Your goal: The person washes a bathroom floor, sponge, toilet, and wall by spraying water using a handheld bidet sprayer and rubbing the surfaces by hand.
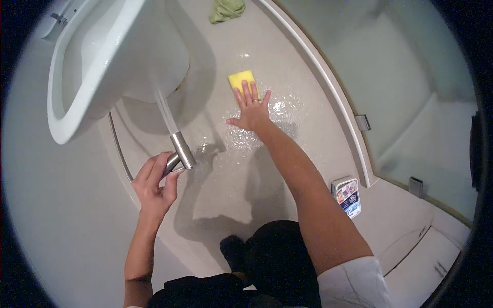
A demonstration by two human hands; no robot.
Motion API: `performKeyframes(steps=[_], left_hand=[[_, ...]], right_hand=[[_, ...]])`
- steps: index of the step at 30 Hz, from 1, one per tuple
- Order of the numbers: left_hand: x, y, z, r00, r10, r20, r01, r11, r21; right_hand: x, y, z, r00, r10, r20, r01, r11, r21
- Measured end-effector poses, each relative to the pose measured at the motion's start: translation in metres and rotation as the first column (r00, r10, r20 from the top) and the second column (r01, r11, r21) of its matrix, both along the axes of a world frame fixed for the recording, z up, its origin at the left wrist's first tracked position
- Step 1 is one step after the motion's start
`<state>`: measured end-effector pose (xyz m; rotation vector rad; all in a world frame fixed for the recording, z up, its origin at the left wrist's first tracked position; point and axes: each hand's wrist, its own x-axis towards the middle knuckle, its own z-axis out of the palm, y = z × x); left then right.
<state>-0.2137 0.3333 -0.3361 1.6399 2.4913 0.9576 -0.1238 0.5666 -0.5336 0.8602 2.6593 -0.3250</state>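
Note:
My left hand [156,180] is closed around a metal handheld sprayer [183,150]. Water streams from its head toward the base of a white ceramic fixture [164,51], which looks like a toilet. A metal hose [121,149] runs down near that hand. My right hand [252,114] reaches forward with fingers spread, wearing a ring. Its fingertips lie flat on a yellow sponge [241,78] on the beige floor [221,174]. Around and below this hand the floor is wet and glistening.
A green cloth [226,10] lies on the floor at the top. To the right, a raised white curb [328,82] runs along frosted glass panels [405,66] with metal clips. A labelled pack [347,197] sits near the curb's lower end. A dark-socked foot [233,252] is below.

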Motion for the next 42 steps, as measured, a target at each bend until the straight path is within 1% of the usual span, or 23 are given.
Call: performKeyframes(steps=[6,8,11,13,16,18,20,22,24,27,28,29,30,31,32,33,34,35,36,38,39,41,42], left_hand=[[0.007,0.015,0.025,0.999,0.033,0.026,-0.034,0.998,0.049],[0.003,0.032,0.023,1.000,0.013,0.010,-0.015,0.992,0.125],[0.005,0.067,0.053,0.994,0.107,0.017,-0.108,0.989,0.102],[0.001,0.073,0.064,0.984,0.151,0.096,-0.155,0.987,0.037],[-0.001,0.055,0.069,0.972,0.175,0.159,-0.199,0.969,0.149],[-0.003,0.032,0.068,0.974,0.193,0.121,-0.210,0.966,0.154],[-0.001,0.016,0.074,0.944,0.240,0.225,-0.265,0.960,0.090],[0.003,0.009,0.083,0.947,0.261,0.188,-0.270,0.963,0.024],[0.003,0.011,0.082,0.973,0.173,0.152,-0.199,0.964,0.178],[-0.005,0.026,0.082,0.978,0.126,0.166,-0.158,0.966,0.203],[-0.010,0.027,0.087,0.976,0.138,0.167,-0.173,0.962,0.213],[-0.013,0.027,0.095,0.977,0.142,0.161,-0.178,0.954,0.240],[-0.017,0.026,0.099,0.977,0.145,0.158,-0.184,0.946,0.266],[-0.030,0.021,0.090,0.962,0.118,0.246,-0.202,0.914,0.352],[-0.038,0.013,0.097,0.960,0.133,0.248,-0.217,0.910,0.353],[-0.043,0.005,0.110,0.863,0.202,0.463,-0.351,0.899,0.261],[-0.049,-0.002,0.123,0.714,0.267,0.647,-0.459,0.877,0.145],[-0.058,-0.011,0.133,0.714,0.279,0.643,-0.472,0.869,0.147],[-0.068,-0.017,0.142,0.670,0.242,0.702,-0.441,0.890,0.114],[-0.084,-0.024,0.160,0.617,0.209,0.759,-0.412,0.907,0.084],[-0.090,-0.025,0.167,0.585,0.152,0.796,-0.377,0.921,0.101],[-0.099,-0.024,0.176,0.527,0.063,0.848,-0.339,0.930,0.142],[-0.101,-0.023,0.182,0.527,0.057,0.848,-0.344,0.927,0.151]], right_hand=[[0.002,0.000,0.005,0.999,0.042,0.017,-0.042,0.999,0.003],[0.000,0.000,0.004,0.997,0.072,-0.008,-0.072,0.997,-0.008],[-0.005,-0.005,0.014,0.997,0.005,0.080,-0.004,1.000,-0.013],[-0.009,-0.007,0.016,0.997,0.001,0.078,-0.001,1.000,-0.006],[-0.006,-0.008,0.032,0.992,0.016,0.124,-0.016,1.000,0.006],[-0.006,-0.007,0.039,0.984,0.049,0.171,-0.053,0.998,0.020],[-0.009,-0.002,0.041,0.992,0.049,0.113,-0.046,0.999,-0.024],[-0.007,-0.005,0.041,0.995,0.047,0.086,-0.050,0.998,0.034],[-0.010,-0.014,0.050,0.997,0.049,0.058,-0.054,0.994,0.097],[-0.019,-0.044,0.091,0.982,0.182,-0.056,-0.188,0.972,-0.142],[-0.020,-0.054,0.106,0.979,0.197,-0.054,-0.202,0.970,-0.133],[-0.020,-0.063,0.119,0.925,0.251,-0.285,-0.274,0.961,-0.041],[-0.022,-0.070,0.138,0.814,0.308,-0.493,-0.322,0.945,0.060],[-0.027,-0.070,0.160,0.809,0.324,-0.490,-0.337,0.939,0.064],[-0.034,-0.070,0.193,0.669,0.339,-0.661,-0.334,0.932,0.140],[-0.042,-0.068,0.223,0.490,0.346,-0.800,-0.311,0.927,0.210],[-0.057,-0.062,0.245,0.391,0.394,-0.832,-0.276,0.912,0.302],[-0.074,-0.056,0.265,0.286,0.441,-0.851,-0.230,0.893,0.386],[-0.088,-0.049,0.283,0.271,0.446,-0.853,-0.239,0.890,0.389],[-0.121,-0.040,0.311,0.493,0.453,-0.743,-0.275,0.891,0.361],[-0.135,-0.035,0.316,0.486,0.462,-0.741,-0.280,0.886,0.369],[-0.158,-0.030,0.327,0.790,0.525,-0.316,-0.451,0.847,0.280],[-0.165,-0.032,0.332,0.787,0.532,-0.312,-0.455,0.842,0.288]])
